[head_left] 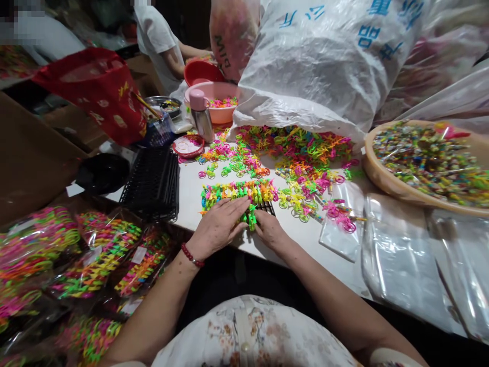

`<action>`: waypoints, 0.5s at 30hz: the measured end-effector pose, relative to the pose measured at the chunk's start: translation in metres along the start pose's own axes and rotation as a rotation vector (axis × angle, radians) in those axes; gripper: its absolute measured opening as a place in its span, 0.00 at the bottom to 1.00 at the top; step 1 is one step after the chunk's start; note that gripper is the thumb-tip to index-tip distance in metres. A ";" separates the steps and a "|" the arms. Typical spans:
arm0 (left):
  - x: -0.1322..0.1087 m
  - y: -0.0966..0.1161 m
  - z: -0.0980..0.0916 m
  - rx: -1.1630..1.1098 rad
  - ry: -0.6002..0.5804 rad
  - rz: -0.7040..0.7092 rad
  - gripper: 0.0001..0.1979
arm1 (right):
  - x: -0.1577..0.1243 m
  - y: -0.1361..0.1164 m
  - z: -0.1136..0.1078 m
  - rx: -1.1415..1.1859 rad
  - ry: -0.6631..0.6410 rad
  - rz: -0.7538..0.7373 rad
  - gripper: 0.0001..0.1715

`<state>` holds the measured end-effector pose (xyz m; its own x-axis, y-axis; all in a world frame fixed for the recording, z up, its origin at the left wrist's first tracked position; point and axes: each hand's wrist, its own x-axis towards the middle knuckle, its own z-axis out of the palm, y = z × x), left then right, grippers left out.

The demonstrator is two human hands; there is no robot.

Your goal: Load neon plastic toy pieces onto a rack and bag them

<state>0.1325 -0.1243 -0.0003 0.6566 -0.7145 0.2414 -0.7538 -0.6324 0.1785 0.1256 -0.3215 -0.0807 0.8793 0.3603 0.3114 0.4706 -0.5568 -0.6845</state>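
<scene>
- Left hand [217, 227] lies flat, fingers spread, pressing on a row of colourful plastic toys [239, 192] on a black rack [266, 206].
- Right hand [269, 228] touches the row's near edge; whether its fingers pinch anything cannot be told.

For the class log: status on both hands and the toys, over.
Left hand flat on the toy row. Right hand pinching a green toy at the black rack. Loose toys heaped just behind.

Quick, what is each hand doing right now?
Left hand: open, flat on the row of small bright plastic toys.
Right hand: fingers curled at the row's edge; grip cannot be told.
</scene>
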 end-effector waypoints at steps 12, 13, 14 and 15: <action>0.003 0.013 -0.001 0.222 -0.017 0.083 0.24 | -0.001 -0.004 -0.010 -0.071 -0.097 0.005 0.10; 0.003 0.013 0.000 0.233 -0.005 0.074 0.23 | -0.006 -0.002 -0.019 -0.067 -0.063 0.000 0.11; 0.003 0.014 0.000 0.241 0.007 0.066 0.23 | -0.012 0.001 -0.030 -0.089 -0.013 0.011 0.12; 0.002 0.014 0.001 0.244 0.018 0.062 0.23 | -0.019 0.006 -0.043 -0.145 0.048 0.046 0.13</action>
<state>0.1232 -0.1351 0.0021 0.6071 -0.7501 0.2622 -0.7629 -0.6425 -0.0719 0.1151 -0.3638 -0.0620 0.9011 0.2978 0.3153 0.4322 -0.6757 -0.5972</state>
